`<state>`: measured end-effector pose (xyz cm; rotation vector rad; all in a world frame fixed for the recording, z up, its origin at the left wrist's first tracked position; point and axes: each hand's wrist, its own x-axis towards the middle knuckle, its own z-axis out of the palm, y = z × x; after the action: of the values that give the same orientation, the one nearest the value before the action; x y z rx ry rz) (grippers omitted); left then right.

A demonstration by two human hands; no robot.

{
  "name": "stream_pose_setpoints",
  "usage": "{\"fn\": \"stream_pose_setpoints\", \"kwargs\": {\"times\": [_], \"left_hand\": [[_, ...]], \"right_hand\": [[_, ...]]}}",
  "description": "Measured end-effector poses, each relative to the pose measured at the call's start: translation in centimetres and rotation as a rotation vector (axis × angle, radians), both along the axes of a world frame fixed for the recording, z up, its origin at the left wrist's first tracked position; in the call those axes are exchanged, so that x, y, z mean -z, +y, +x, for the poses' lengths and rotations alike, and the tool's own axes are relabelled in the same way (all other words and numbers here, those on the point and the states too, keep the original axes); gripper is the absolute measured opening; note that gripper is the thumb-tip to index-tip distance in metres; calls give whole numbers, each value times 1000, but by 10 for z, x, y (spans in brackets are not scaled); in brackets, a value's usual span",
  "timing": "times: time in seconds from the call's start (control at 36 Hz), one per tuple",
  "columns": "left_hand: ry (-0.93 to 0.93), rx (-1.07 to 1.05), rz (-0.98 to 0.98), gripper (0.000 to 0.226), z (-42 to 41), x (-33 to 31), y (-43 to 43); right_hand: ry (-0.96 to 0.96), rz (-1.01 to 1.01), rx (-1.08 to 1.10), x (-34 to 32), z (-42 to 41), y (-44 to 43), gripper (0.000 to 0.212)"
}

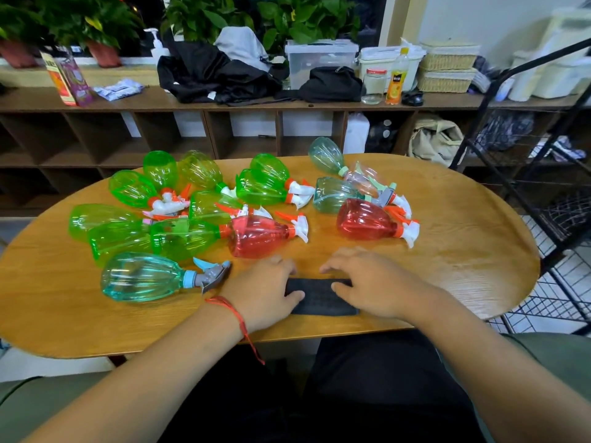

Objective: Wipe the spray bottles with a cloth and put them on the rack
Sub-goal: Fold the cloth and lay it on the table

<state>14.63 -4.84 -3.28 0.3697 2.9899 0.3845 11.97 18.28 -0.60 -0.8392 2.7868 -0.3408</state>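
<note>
1. The wooden counter carries the black cloth near its front edge.
2. The wire rack stands right of the cloth.
3. The spray bottles lie sideways beyond the cloth.
4. The left hand and right hand press the cloth's ends, each grip apart, fingers flat.

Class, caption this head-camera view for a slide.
Left hand and right hand rest on a dark cloth; spray bottles lie scattered across the table, rack at right.

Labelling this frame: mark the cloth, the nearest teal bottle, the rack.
cloth (319,298), head view, woven middle.
nearest teal bottle (140,278), head view, ribbed body.
rack (566,215), head view, wire shelf.
</note>
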Motion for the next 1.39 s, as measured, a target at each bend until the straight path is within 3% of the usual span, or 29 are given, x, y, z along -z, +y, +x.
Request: {"fn": "stream_pose_setpoints", "kwargs": {"times": [0.17, 0.28, 0.33, 0.5, 0.58, 0.75, 0.81, 0.86, 0.92, 1.0, 1.08, 1.19, 1.39], "left_hand": [[-191, -14, 73, 27, -12, -8, 3], [-122, 37, 235, 12, -13, -15, 5], [-62, 39, 356, 13, -13, -15, 3], [-14, -16, 785, 23, -38, -13, -16], [-16, -73, 921, 22, -51, -20, -21], [302, -306, 906, 14, -34, -34, -27], [214, -304, 921, 10, -21, -28, -25], [-42, -357, 1011, 14, -12, -21, -16], [-272, -469, 1197, 14, -10, -17, -3], [-425, -529, 1543, 26, -13, -19, 15], [-420, -454, 1797, 34, -16, -25, 28], [-337, -472, 1748, 31, -17, -28, 38], [-396, -501, 1815, 36, -13, -32, 39]], "right_hand": [[-83, 82, -63, 0, -1, -18, 48], [-122, 30, -114, 2, -7, -24, 36], [-115, -75, -99, 0, -13, -24, 20], [-364, -506, -14, -6, -43, -23, 10], [-446, -622, 20, -13, -58, -25, 7], [-540, -885, 163, -14, -71, -24, 9], [-538, -931, 193, -15, -71, -24, 16], [-545, -961, 210, -21, -69, -24, 16], [-555, -952, 198, -31, -66, -24, 13], [-566, -954, 175, -40, -62, -26, 13], [-580, -972, 198, -41, -54, -29, 14], [-391, -887, 247, -29, -42, -29, 15], [-256, -881, 208, -31, -25, -29, 14]]}}
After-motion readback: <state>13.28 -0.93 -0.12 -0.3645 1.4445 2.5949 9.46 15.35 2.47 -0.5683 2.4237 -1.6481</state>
